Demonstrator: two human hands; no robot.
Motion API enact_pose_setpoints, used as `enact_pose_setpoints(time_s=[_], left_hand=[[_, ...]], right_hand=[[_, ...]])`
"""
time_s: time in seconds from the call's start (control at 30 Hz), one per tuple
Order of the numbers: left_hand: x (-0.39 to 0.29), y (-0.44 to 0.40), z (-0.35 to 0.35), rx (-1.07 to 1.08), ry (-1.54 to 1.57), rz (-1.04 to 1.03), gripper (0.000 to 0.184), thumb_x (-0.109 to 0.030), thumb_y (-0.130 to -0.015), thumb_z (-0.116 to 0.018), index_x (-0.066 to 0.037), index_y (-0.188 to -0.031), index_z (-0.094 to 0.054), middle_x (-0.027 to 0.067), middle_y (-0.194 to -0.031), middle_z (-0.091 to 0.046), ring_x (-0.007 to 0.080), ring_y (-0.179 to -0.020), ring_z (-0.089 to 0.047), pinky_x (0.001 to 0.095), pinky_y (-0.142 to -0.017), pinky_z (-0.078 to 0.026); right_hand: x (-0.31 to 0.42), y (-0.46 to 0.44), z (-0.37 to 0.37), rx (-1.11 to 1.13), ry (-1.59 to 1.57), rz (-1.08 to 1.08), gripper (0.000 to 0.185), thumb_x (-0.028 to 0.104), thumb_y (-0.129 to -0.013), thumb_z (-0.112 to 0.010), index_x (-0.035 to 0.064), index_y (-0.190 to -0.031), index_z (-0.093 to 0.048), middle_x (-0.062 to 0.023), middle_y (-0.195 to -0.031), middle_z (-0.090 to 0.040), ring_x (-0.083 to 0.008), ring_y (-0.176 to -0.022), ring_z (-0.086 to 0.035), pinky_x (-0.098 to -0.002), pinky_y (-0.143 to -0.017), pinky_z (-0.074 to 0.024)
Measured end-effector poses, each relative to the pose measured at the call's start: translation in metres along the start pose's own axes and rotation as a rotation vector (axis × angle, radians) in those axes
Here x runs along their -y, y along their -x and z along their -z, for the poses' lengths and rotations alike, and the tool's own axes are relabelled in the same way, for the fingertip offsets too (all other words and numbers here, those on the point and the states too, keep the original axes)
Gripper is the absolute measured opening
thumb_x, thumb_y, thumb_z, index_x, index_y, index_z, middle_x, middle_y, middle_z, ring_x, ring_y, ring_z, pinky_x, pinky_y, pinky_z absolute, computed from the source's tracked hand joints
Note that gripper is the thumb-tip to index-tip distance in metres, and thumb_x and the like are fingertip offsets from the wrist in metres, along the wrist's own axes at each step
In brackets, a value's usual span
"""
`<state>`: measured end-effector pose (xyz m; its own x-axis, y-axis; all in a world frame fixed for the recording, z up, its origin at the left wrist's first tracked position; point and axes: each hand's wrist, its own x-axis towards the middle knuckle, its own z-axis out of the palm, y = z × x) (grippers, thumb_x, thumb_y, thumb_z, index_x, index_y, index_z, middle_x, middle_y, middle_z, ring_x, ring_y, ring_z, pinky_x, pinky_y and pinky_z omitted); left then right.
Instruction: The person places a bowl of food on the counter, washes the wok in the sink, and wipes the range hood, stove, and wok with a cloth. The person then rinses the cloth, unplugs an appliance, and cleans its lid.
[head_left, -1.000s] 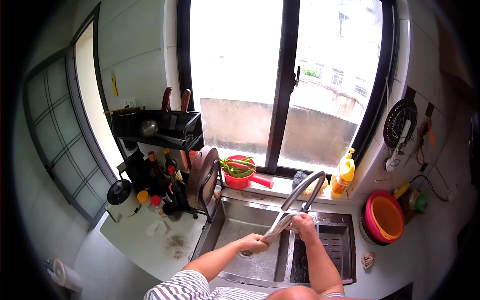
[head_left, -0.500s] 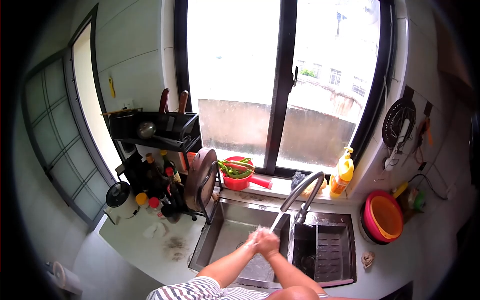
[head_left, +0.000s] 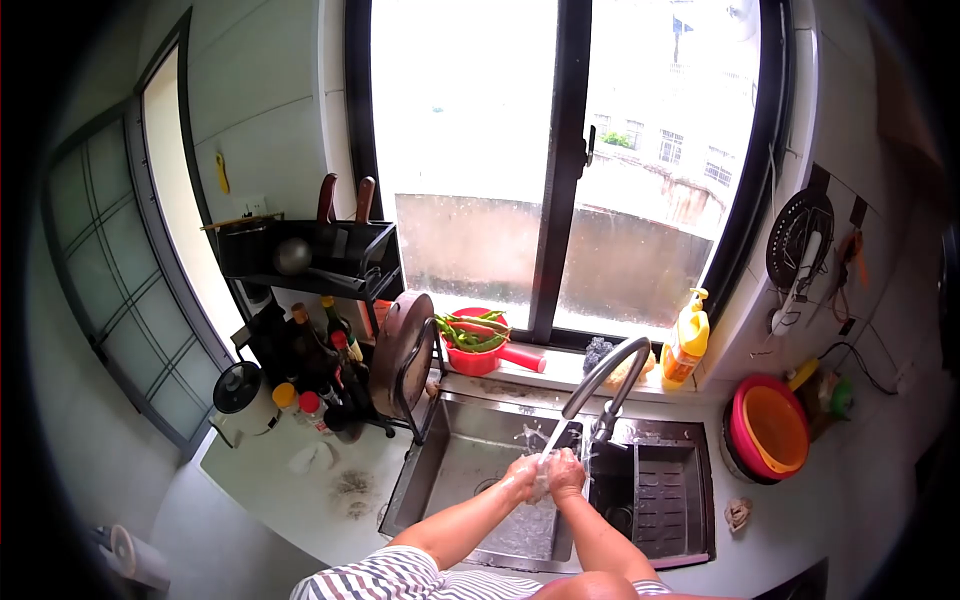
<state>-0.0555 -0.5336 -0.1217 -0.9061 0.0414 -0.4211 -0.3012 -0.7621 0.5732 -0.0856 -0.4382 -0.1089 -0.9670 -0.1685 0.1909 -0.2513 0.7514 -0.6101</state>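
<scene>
Water runs from the curved faucet (head_left: 607, 375) over my two hands, above the left basin of the steel sink (head_left: 450, 455). My left hand (head_left: 521, 476) is on the left of the stream with its fingers curled in. Close beside it, my right hand (head_left: 567, 474) is curled too. Between them shows something whitish and wet; whether it is a thin item or only splashing water, I cannot make out. Droplets fly up around the fingers.
A red pot of green peppers (head_left: 474, 345) and a yellow pump bottle (head_left: 685, 340) stand on the sill. Left of the sink are a dish rack (head_left: 405, 400) and several bottles. An orange basin (head_left: 772, 430) sits right. A crumpled cloth (head_left: 738, 514) lies on the counter.
My hands were clasped together under the stream; now they are slightly apart, with the right hand shifted right and up. Water splashes more widely, and a whitish patch shows between them.
</scene>
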Motion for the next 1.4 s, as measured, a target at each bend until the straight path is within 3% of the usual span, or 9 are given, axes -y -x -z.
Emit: enact_pose_setpoints(time_s=[0.13, 0.27, 0.37, 0.73, 0.87, 1.0, 1.2, 1.23, 1.4], left_hand=[[-0.024, 0.010, -0.006, -0.076, -0.102, -0.108, 0.024, -0.032, -0.084, -0.060, -0.007, -0.084, -0.061, 0.0061, -0.079, -0.062, 0.0158, -0.068, -0.060, 0.0326, -0.056, -0.049], [-0.054, 0.027, -0.014, 0.050, -0.226, -0.122, 0.029, -0.035, -0.085, -0.059, -0.007, -0.080, -0.055, 0.0062, -0.072, -0.057, 0.0155, -0.061, -0.057, 0.0324, -0.048, -0.048], [-0.061, 0.028, -0.018, -0.059, -0.356, -0.243, 0.028, -0.033, -0.085, -0.060, -0.005, -0.083, -0.055, 0.0058, -0.074, -0.057, 0.0149, -0.060, -0.056, 0.0308, -0.050, -0.049], [-0.061, 0.050, 0.061, 0.188, -0.853, -0.049, 0.022, -0.028, -0.086, -0.056, -0.006, -0.083, -0.057, 0.0007, -0.070, -0.056, 0.0096, -0.064, -0.054, 0.0258, -0.055, -0.045], [-0.043, 0.037, 0.065, -0.084, 0.038, 0.151, 0.039, -0.051, -0.086, -0.047, -0.015, -0.099, -0.053, 0.0095, -0.089, -0.058, 0.0292, -0.090, -0.059, 0.0579, -0.080, -0.044], [-0.007, -0.024, 0.077, 0.142, 0.169, 0.130, 0.040, -0.050, -0.088, -0.044, -0.013, -0.094, -0.057, 0.0085, -0.090, -0.061, 0.0236, -0.089, -0.059, 0.0397, -0.081, -0.047], [0.020, -0.058, 0.076, 0.681, 0.458, 0.135, 0.029, -0.037, -0.089, -0.049, -0.010, -0.084, -0.058, 0.0067, -0.084, -0.062, 0.0199, -0.080, -0.061, 0.0363, -0.073, -0.050], [0.002, -0.007, 0.012, -0.204, 0.086, 0.029, 0.020, -0.028, -0.087, -0.051, -0.011, -0.081, -0.060, 0.0063, -0.085, -0.063, 0.0193, -0.076, -0.061, 0.0346, -0.068, -0.051], [0.005, -0.013, 0.013, -0.149, 0.032, -0.109, 0.021, -0.029, -0.088, -0.053, -0.009, -0.087, -0.061, 0.0041, -0.081, -0.062, 0.0163, -0.071, -0.059, 0.0319, -0.061, -0.049]], right_hand=[[-0.008, -0.002, 0.013, 0.081, 0.152, 0.239, 0.024, 0.028, -0.086, -0.048, 0.0053, -0.087, -0.056, -0.0122, -0.079, -0.059, -0.0316, -0.075, -0.060, -0.0406, -0.064, -0.0485], [-0.001, 0.001, 0.056, 0.930, -1.326, -0.382, 0.025, 0.022, -0.086, -0.053, 0.0066, -0.105, -0.057, -0.0011, -0.088, -0.060, -0.0129, -0.077, -0.057, -0.0253, -0.070, -0.0440], [-0.006, 0.012, 0.053, 0.813, -0.659, 0.025, 0.018, 0.017, -0.079, -0.058, 0.0048, -0.093, -0.060, -0.0031, -0.072, -0.060, -0.0123, -0.063, -0.056, -0.0248, -0.058, -0.0438], [0.014, -0.026, 0.088, 0.342, -1.195, -0.137, 0.022, -0.002, -0.077, -0.048, 0.0017, -0.096, -0.057, -0.0077, -0.086, -0.062, -0.0155, -0.071, -0.062, -0.0248, -0.050, -0.0518], [0.018, -0.018, 0.059, 0.434, -1.106, -0.162, 0.031, -0.005, -0.071, -0.047, 0.0051, -0.098, -0.059, -0.0070, -0.093, -0.059, -0.0168, -0.073, -0.060, -0.0276, -0.053, -0.0506], [0.054, 0.028, 0.034, 0.139, -0.385, 0.751, 0.023, 0.017, -0.073, -0.060, 0.0080, -0.094, -0.060, -0.0120, -0.093, -0.057, -0.0281, -0.070, -0.060, -0.0364, -0.065, -0.0508], [0.044, 0.034, 0.016, -0.041, -0.033, 0.380, 0.016, 0.026, -0.077, -0.054, 0.0103, -0.078, -0.059, -0.0124, -0.069, -0.057, -0.0341, -0.070, -0.060, -0.0421, -0.061, -0.0487], [0.030, 0.019, 0.014, -0.025, -0.081, 0.288, 0.019, 0.027, -0.079, -0.051, 0.0093, -0.077, -0.058, -0.0131, -0.066, -0.057, -0.0348, -0.069, -0.060, -0.0421, -0.060, -0.0485], [0.014, 0.009, 0.006, -0.106, -0.070, 0.292, 0.027, 0.034, -0.084, -0.048, 0.0090, -0.076, -0.056, -0.0133, -0.074, -0.059, -0.0354, -0.064, -0.059, -0.0454, -0.055, -0.0477]])
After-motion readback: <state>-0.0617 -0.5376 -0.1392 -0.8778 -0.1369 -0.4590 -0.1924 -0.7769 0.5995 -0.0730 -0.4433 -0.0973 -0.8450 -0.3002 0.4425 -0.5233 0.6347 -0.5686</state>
